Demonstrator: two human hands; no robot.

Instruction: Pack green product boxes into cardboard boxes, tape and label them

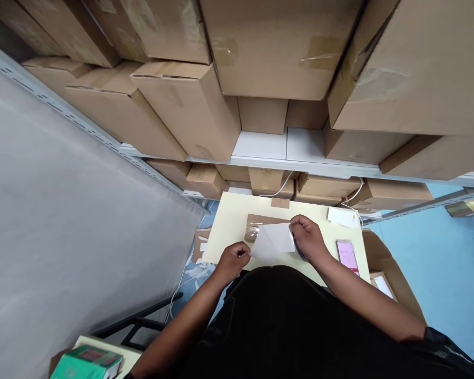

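A white sheet of paper [274, 241] is held between both hands over a small pale-yellow table [231, 221]. My left hand [234, 259] pinches its lower left corner. My right hand [308, 238] grips its upper right edge, fingers closed. Under the paper lies a flat brown cardboard piece with shiny tape [255, 225] on the table. Something dark shows just beneath my right hand, too hidden to name.
A phone with a pink screen [347, 256] and a white card [342, 217] lie on the table's right side. Stacked cardboard boxes [189, 105] fill white shelves ahead. An open box [387, 273] stands at right, a green box [87, 363] at lower left, a grey wall at left.
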